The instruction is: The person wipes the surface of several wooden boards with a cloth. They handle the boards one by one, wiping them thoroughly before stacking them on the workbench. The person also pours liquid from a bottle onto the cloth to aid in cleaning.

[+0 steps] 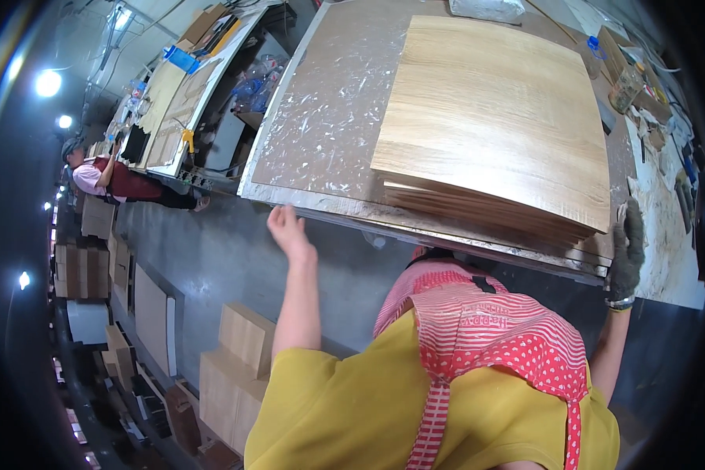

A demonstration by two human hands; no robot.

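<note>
A stack of light wood-grain boards (493, 117) lies on the workbench (321, 102), its lower sheets showing at the near edge. My left hand (290, 233) is bare and hovers by the bench's front left corner, fingers curled in, with nothing visible in it. On the other side, my right hand (627, 254) wears a dark grey glove. It is beside the near right corner of the stack, at the bench edge, its fingers stretched out away from me. Whether it touches the boards I cannot tell.
Scraps and tools litter the white surface (662, 204) at the right, near a clear plastic bottle (627, 88). Another person (125, 180) stands by a cluttered bench at the far left. Cartons (231, 392) and leaning panels (155, 317) occupy the floor at left.
</note>
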